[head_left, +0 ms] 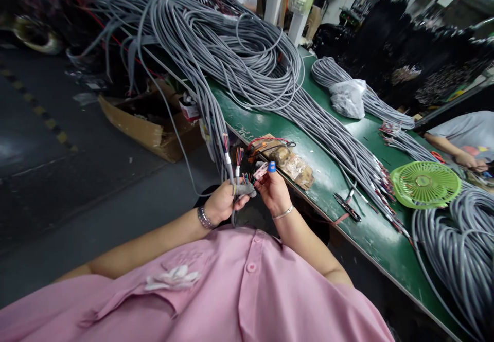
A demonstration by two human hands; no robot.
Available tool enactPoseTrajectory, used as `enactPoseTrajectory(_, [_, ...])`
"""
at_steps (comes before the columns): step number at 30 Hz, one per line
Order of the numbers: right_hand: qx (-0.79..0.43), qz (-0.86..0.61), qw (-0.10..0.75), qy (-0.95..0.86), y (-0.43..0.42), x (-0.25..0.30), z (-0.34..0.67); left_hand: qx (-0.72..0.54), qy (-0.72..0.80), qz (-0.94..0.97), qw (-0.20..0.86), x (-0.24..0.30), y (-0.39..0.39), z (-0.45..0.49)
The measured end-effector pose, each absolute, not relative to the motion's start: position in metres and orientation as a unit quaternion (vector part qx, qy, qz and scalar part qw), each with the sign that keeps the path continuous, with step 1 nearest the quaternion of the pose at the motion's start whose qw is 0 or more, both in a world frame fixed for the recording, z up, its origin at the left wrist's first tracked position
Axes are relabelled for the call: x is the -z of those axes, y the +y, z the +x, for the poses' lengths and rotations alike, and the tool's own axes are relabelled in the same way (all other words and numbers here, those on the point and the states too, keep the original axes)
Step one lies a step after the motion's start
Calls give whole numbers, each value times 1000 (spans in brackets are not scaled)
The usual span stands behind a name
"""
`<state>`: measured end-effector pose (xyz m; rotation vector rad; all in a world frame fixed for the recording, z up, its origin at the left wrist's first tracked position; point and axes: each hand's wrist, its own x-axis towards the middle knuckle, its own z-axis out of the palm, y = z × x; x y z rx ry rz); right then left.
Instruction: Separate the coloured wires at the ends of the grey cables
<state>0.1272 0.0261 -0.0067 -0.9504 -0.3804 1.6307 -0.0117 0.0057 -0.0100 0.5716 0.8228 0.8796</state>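
Observation:
My left hand [223, 201] is closed around a grey multi-core cable [237, 177] in front of my chest. Thin coloured wires [248, 178] fan out of a cable end at its fingertips. A grey cover [246, 190] appears to wrap part of that hand's thumb, though cable and thumb are hard to separate. Close by on the right, my right hand [276, 195] is closed in a pinch at the wires, with a blue cap [272, 167] on one digit. A small pink-and-white piece [261, 171] sits at its fingers; its kind is unclear.
Large coils of grey cable [216, 49] cover the green table [247, 121]. A taped block [293, 164] lies at the near edge. Further right are a black-handled tool [347, 207], a green fan [424, 183] and a co-worker's arm [447, 146]. A cardboard box [142, 131] stands below.

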Motion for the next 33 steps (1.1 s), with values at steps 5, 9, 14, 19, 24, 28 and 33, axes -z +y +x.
enactPoseTrajectory(5, [-731, -391, 532, -169, 23, 7, 132, -425, 377, 272, 777, 11, 4, -15])
enactPoseTrajectory(9, [-751, -380, 511, -173, 22, 7, 137, -445, 383, 299, 752, 12, -5, -17])
enactPoseTrajectory(14, [-719, -381, 544, -205, 22, 7, 135, -474, 389, 296, 732, 10, -11, -15])
enactPoseTrajectory(19, [-707, -397, 548, -207, 22, 8, 134, -484, 387, 271, 737, 6, -8, -11])
enactPoseTrajectory(24, [-705, -413, 544, -190, 22, 3, 135, -481, 394, 245, 743, 0, -7, -7])
enactPoseTrajectory(28, [-735, -376, 538, -172, 21, 3, 137, -478, 396, 233, 748, -2, -5, -5])
enactPoseTrajectory(33, [-732, -372, 548, -161, 22, 8, 135, -467, 403, 230, 753, -1, -5, -4])
